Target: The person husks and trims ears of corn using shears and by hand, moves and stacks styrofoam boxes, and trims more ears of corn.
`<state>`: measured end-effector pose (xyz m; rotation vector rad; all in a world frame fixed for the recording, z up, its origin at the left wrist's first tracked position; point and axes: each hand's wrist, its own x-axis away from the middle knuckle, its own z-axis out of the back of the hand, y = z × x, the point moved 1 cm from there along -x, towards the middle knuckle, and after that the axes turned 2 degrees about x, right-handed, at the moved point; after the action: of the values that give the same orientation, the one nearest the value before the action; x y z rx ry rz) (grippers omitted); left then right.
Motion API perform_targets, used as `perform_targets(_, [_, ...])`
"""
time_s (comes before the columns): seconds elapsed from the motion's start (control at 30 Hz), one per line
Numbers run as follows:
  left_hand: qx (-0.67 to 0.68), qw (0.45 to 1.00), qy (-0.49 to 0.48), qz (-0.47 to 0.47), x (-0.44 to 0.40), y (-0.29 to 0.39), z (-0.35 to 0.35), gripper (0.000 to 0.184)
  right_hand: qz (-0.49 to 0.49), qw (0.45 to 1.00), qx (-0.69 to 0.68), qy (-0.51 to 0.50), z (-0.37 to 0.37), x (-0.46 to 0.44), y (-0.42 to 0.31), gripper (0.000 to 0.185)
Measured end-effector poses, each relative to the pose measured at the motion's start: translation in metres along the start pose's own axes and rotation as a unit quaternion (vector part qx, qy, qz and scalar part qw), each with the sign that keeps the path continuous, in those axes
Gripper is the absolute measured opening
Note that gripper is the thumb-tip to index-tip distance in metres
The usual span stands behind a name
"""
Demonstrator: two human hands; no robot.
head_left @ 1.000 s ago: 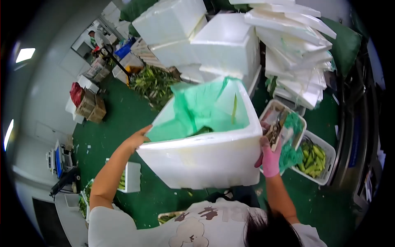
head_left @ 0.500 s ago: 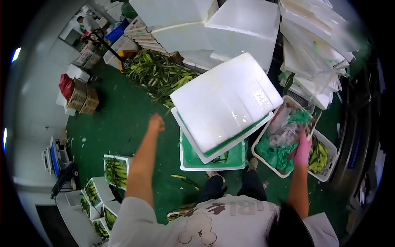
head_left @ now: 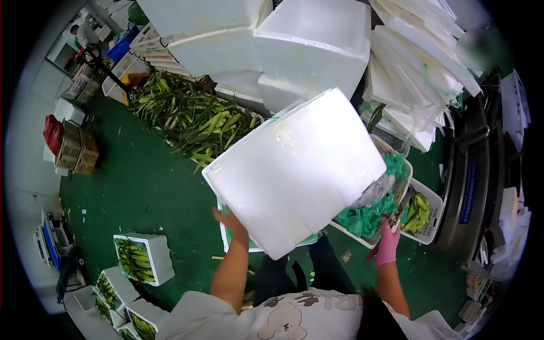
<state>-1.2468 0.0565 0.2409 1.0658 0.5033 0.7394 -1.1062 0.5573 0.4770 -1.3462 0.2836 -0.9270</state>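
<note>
A large white foam box (head_left: 294,170) with a closed lid sits at a slant before me, covering much of a green-lined foam box (head_left: 222,235) below it. My left hand (head_left: 233,224), bare, is at the box's lower left edge, its visible fingers apart; some are partly hidden. My right hand (head_left: 387,242), in a pink glove, is closed at the near rim of a white basket (head_left: 354,238). A small dark, mottled thing shows at its fingertips, too blurred to name. Green plastic bags (head_left: 365,218) and clear plastic fill that basket.
A white crate of corn (head_left: 417,212) stands right of the basket. Corn husks (head_left: 192,119) are heaped ahead, beside big foam boxes (head_left: 311,51). Foam lids (head_left: 408,73) are stacked at the right. Foam boxes of corn (head_left: 134,259) stand on the left floor. Another person (head_left: 85,35) is far off.
My left hand has come right to the foam box's edge. The gloved hand has drawn back toward me. The foam box looks closer and turned, and the view has shifted.
</note>
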Motion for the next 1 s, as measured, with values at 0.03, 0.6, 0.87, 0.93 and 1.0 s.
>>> perform_targets(0.03, [0.150, 0.987, 0.034, 0.041, 0.000, 0.034, 0.012, 0.055, -0.016, 1.000, -0.019, 0.013, -0.001, -0.016, -0.016, 0.040])
perform_targets(0.6, [-0.140, 0.900, -0.376, -0.171, -0.123, 0.522, 0.149, 0.031, -0.066, 0.989, -0.081, -0.105, 0.012, -0.060, -0.047, 0.039])
perform_targets(0.87, [0.128, 0.928, -0.314, -0.158, -0.129, 0.674, 0.264, 0.056, 0.333, 0.926, -0.031, -0.174, -0.070, -0.127, -0.240, 0.030])
perform_targets(0.93, [0.178, 0.932, -0.285, -0.134, -0.113, 0.703, 0.254, 0.057, 0.301, 0.923, -0.042, -0.234, -0.077, -0.134, -0.301, 0.029])
perform_targets(1.0, [0.188, 0.933, -0.267, -0.153, -0.088, 0.731, 0.238, 0.058, 0.333, 0.900, -0.119, -0.253, -0.086, -0.150, -0.319, 0.028])
